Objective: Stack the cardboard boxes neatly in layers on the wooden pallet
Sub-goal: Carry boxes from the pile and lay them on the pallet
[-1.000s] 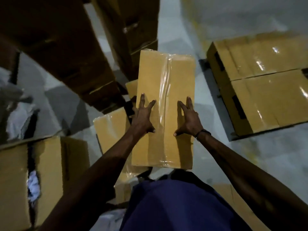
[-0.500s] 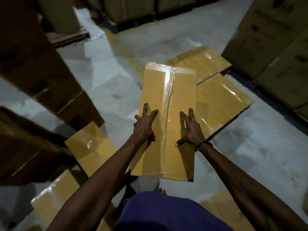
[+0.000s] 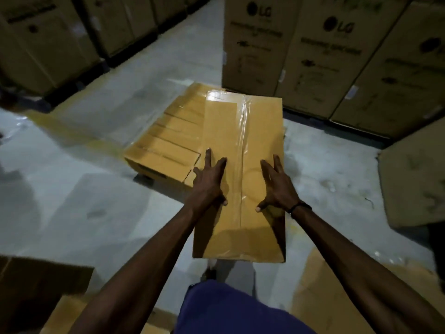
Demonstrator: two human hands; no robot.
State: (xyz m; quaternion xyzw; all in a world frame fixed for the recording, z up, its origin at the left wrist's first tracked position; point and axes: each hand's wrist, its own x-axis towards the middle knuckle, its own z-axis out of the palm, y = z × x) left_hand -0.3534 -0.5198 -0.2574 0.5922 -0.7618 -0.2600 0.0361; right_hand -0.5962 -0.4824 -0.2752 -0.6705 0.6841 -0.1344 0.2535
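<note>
Cardboard box (image 3: 240, 169), long and narrow with a strip of clear tape running lengthwise down the middle of its top, is held off the floor in front of the person, long axis pointing away from the body. Left hand (image 3: 207, 186) lies flat on the top face left of the tape; its fingers (image 3: 208, 156) are spread wide and point toward the far end, the thumb resting near the tape line. Right hand (image 3: 277, 186) lies the same way right of the tape, fingers (image 3: 277, 162) splayed, thumb turned inward toward the tape. How the box is supported underneath cannot be told. A dark wristband (image 3: 299, 206) sits just behind the right hand.

Beyond the fingertips, and partly hidden under the far end of the held box, a low layer of similar boxes (image 3: 168, 145) sits close to the grey floor (image 3: 96, 189), extending out past the left fingers. The pallet beneath them cannot be made out clearly.

Farther beyond the fingertips and to the right stand tall printed cartons (image 3: 313, 49); another row of cartons (image 3: 48, 39) stands well off to the far left. Behind the wrists, a blue garment (image 3: 228, 309) fills the bottom edge, with flat cardboard (image 3: 317, 285) on the floor below the right forearm.
</note>
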